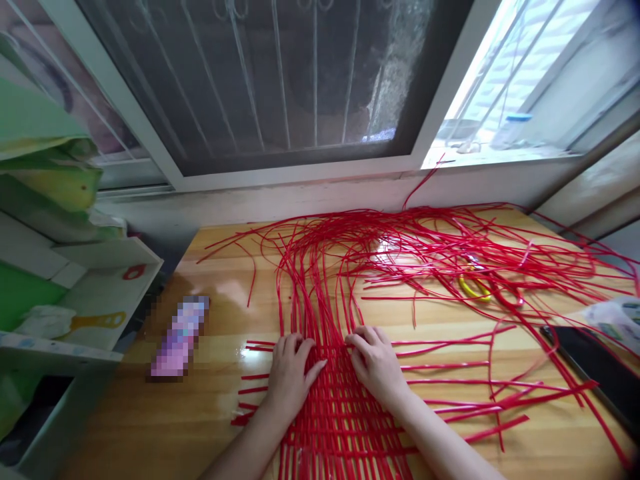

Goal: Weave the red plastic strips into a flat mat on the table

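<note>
Head view | left hand (290, 375) pressing flat-open on red weave (345, 420) | right hand (376, 363) curling onto it, grip unclear | seemingly tightening a row, next needing an even push

The counter (150, 413) is a varnished wooden surface with visible plank joints; it reflects daylight in glossy patches. It stands against a pale wall (210, 210) below a white window frame (300, 175). The centre window (280, 80) is dark, covered by a mesh screen with vertical metal bars behind it. The right window (530, 67) is bright and admits strong daylight; a clear bottle (511, 130) stands on its sill. A white and green shelf unit (95, 287) stands just beside the counter's left edge.
</note>
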The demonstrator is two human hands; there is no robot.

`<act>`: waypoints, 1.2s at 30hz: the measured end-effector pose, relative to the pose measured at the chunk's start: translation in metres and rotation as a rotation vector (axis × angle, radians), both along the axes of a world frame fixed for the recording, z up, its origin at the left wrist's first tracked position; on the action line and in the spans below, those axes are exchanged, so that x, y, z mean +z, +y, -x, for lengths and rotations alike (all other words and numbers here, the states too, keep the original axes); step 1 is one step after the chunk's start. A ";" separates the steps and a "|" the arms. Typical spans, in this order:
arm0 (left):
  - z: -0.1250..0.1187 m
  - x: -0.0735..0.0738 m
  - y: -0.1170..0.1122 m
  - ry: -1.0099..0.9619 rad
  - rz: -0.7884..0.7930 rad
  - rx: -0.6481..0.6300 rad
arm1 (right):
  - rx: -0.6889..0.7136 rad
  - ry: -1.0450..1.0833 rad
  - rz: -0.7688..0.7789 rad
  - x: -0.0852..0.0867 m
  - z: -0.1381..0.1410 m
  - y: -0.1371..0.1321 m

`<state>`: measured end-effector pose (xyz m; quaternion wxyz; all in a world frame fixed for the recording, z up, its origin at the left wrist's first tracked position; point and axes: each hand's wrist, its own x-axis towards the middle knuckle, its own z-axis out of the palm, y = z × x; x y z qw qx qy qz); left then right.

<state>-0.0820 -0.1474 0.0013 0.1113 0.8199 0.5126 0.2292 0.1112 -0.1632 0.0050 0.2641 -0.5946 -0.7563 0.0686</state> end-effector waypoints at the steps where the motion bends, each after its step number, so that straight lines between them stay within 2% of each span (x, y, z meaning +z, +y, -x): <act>1: 0.000 0.000 0.000 0.000 -0.003 0.001 | 0.015 0.005 -0.003 0.001 0.002 0.000; 7: 0.001 -0.002 -0.001 0.006 -0.049 0.007 | 0.057 -0.034 0.018 0.002 0.009 0.001; 11: 0.001 -0.008 -0.002 0.026 -0.143 0.189 | 0.057 -0.055 0.023 0.001 0.007 0.002; 13: 0.001 -0.010 -0.002 0.020 -0.147 0.232 | 0.056 -0.062 0.035 0.001 0.007 0.002; 21: 0.002 -0.004 0.000 -0.031 -0.044 0.079 | 0.066 -0.070 0.067 -0.001 0.005 0.006; 27: 0.003 -0.003 0.000 -0.031 -0.027 0.090 | 0.077 -0.044 0.052 -0.001 0.005 0.006; 33: 0.002 -0.004 0.001 -0.055 -0.046 0.123 | 0.037 0.124 0.006 -0.003 0.001 0.004; 36: 0.001 -0.003 0.001 -0.068 -0.083 0.085 | 0.097 0.141 -0.009 0.000 0.003 0.003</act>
